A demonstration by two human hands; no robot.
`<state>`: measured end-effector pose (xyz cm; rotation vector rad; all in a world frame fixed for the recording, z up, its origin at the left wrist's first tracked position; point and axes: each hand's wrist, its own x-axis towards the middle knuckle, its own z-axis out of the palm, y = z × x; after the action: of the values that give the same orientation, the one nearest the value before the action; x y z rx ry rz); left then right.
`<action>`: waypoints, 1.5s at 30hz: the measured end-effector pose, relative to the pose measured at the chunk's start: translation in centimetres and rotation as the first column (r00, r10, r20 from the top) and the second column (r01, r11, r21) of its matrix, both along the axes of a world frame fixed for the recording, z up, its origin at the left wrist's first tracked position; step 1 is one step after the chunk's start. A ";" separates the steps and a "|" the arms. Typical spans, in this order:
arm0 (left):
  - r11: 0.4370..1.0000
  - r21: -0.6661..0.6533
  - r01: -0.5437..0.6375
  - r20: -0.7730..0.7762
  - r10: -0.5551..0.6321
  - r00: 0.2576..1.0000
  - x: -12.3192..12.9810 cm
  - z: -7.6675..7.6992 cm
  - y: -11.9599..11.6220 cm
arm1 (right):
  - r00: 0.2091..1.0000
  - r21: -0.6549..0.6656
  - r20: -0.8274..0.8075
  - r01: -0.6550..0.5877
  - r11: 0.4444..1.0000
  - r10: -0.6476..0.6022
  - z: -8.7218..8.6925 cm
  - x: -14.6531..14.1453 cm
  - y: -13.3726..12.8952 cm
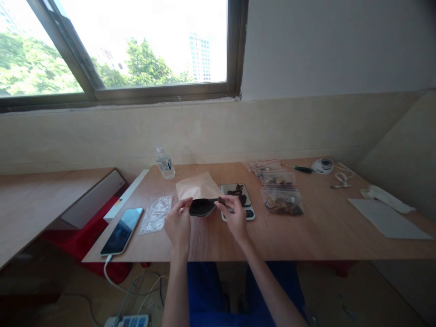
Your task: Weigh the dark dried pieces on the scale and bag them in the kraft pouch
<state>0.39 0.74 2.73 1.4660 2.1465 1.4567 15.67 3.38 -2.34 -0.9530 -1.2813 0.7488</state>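
A tan paper pouch [197, 187] is held above the wooden table [306, 236], its dark mouth spread wide towards me. My left hand [177, 223] grips the left edge of that mouth. My right hand [234, 217] holds the right edge and pinches a small dark piece [221, 200] at the opening. Just behind my right hand lies a small digital scale [238, 200] with several dark pieces on its platform.
An empty clear plastic bag [156, 213] and a phone [122, 230] on a cable lie at left. A water bottle [165, 163] stands at the back. Clear bags of brown pieces [282, 200], a screwdriver [303, 169], a round white device [323, 165] and white sheets [388, 218] sit right.
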 end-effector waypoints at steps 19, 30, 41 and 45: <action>0.999 0.046 -0.023 -0.038 0.025 0.999 -1.8 0.2 0.8 | 0.618 0.181 0.760 0.093 0.979 -0.200 -3.6 4.9 6.2; 0.998 0.048 -0.033 0.006 0.033 0.999 -1.9 -0.4 0.5 | 0.304 0.075 0.952 -0.136 0.988 -0.030 -4.0 -2.5 2.9; 0.998 0.036 -0.048 0.014 0.047 0.999 -1.8 -0.1 0.1 | 0.473 0.058 0.879 -0.224 0.973 0.056 -3.9 -0.7 2.5; 0.998 0.030 -0.063 -0.004 0.063 0.998 -1.6 -0.1 0.0 | 0.436 0.046 0.897 -0.250 0.967 0.070 -4.2 0.1 2.4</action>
<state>-1.18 0.74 2.59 1.4258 2.2026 1.5132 15.77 5.79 -6.50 -1.1308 -2.3788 0.1917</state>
